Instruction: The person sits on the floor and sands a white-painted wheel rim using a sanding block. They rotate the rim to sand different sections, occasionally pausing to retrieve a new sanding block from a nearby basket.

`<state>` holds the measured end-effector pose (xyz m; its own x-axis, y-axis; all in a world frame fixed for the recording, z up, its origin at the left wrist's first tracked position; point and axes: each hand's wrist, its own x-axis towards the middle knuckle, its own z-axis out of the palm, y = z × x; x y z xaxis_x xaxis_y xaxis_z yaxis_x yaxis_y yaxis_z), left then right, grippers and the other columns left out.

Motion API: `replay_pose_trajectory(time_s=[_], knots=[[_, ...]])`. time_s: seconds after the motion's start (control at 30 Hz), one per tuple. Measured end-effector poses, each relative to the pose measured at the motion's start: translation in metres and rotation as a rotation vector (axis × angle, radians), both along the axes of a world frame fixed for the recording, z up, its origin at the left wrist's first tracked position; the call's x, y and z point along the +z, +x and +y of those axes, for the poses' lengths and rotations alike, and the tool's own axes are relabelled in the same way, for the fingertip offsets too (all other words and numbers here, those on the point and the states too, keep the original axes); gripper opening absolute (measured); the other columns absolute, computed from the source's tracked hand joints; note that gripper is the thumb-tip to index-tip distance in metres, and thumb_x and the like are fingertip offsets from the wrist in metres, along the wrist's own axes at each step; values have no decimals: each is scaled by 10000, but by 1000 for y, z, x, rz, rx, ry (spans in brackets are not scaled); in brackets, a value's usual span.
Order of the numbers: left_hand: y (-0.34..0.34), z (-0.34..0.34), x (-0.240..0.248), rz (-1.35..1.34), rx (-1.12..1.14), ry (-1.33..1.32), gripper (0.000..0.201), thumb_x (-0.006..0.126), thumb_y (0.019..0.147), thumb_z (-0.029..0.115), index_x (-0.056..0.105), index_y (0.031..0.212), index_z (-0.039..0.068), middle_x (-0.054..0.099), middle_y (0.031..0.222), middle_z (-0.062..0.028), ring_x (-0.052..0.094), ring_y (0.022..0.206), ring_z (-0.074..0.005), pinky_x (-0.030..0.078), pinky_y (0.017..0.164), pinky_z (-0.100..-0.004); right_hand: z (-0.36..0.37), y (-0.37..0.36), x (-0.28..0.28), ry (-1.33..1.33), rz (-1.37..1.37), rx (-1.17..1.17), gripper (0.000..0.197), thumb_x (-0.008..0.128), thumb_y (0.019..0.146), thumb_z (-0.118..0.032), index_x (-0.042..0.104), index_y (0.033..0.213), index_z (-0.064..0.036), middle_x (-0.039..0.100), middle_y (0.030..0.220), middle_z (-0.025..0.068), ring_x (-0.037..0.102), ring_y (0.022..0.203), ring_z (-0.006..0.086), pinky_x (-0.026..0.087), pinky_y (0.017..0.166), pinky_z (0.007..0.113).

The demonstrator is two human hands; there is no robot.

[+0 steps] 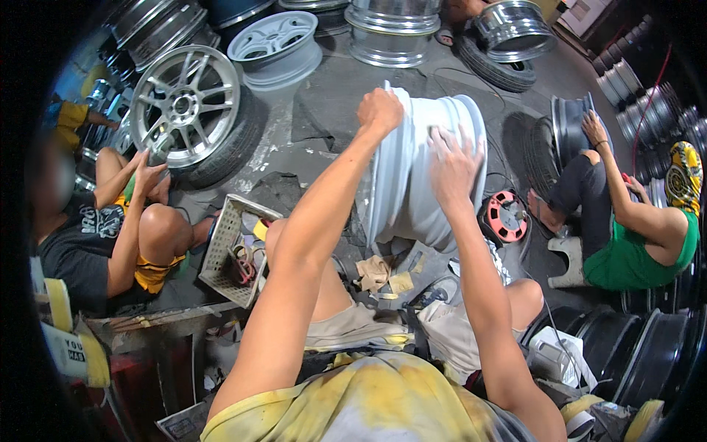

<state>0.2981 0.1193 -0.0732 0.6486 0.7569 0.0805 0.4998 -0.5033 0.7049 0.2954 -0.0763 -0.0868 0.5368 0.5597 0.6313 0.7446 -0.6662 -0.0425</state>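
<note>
A pale grey wheel rim (420, 169) stands on edge on the floor in front of me. My left hand (381, 110) is closed around the upper left lip of this rim. Across the top of its barrel lies my right hand (453, 166), fingers bent down against the surface and blurred. A small dark bit shows at those fingertips; most of what is under them is hidden, and I cannot make out what it is.
A plastic crate (234, 250) with tools sits left of my legs; a red cord reel (507, 216) lies to the right. Sandpaper scraps (374, 272) litter the floor. People work on both sides, at a silver wheel (184, 107) and a grey rim (571, 132).
</note>
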Motion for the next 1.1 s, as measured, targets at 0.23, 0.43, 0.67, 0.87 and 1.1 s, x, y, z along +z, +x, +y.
replay_pose_trajectory(time_s=[0.23, 0.43, 0.67, 0.87, 1.1], knots=[[-16, 0, 4, -34, -1, -71, 429, 502, 968, 322, 717, 1023, -45, 684, 1073, -307, 648, 1046, -481, 508, 926, -538, -21, -31, -10, 2, 14, 56, 333, 588, 961, -236, 683, 1276, -187, 646, 1282, 5, 447, 1369, 263, 233, 1168, 543], [-11, 8, -6, -22, 22, -45, 430, 506, 970, 323, 721, 1007, -47, 686, 1065, -307, 649, 1036, -482, 507, 918, -542, -18, -34, -21, 15, 26, 35, 353, 611, 937, -225, 680, 1282, -189, 652, 1215, 9, 459, 1347, 268, 236, 1166, 545], [-10, 0, -9, -46, -5, 32, 444, 505, 966, 331, 727, 977, -53, 687, 1033, -312, 654, 1013, -488, 508, 911, -537, -2, -5, -6, 27, 13, -9, 318, 633, 914, -221, 698, 1223, -180, 648, 1222, -3, 461, 1343, 263, 245, 1163, 556], [-2, 3, -11, -14, -8, 48, 479, 510, 955, 376, 720, 1015, -50, 677, 1075, -319, 640, 1052, -496, 501, 940, -532, -50, -47, -15, 94, 135, 108, 204, 628, 921, -180, 731, 1087, -120, 670, 1171, 37, 498, 1303, 269, 250, 1146, 575], [-12, 37, -6, 101, 32, 119, 507, 488, 948, 386, 706, 1089, -50, 670, 1145, -311, 629, 1139, -459, 499, 996, -495, -176, -25, 49, 716, 482, -10, 219, 557, 1008, -149, 681, 906, 0, 680, 843, 61, 613, 777, 131, 486, 714, 297]])
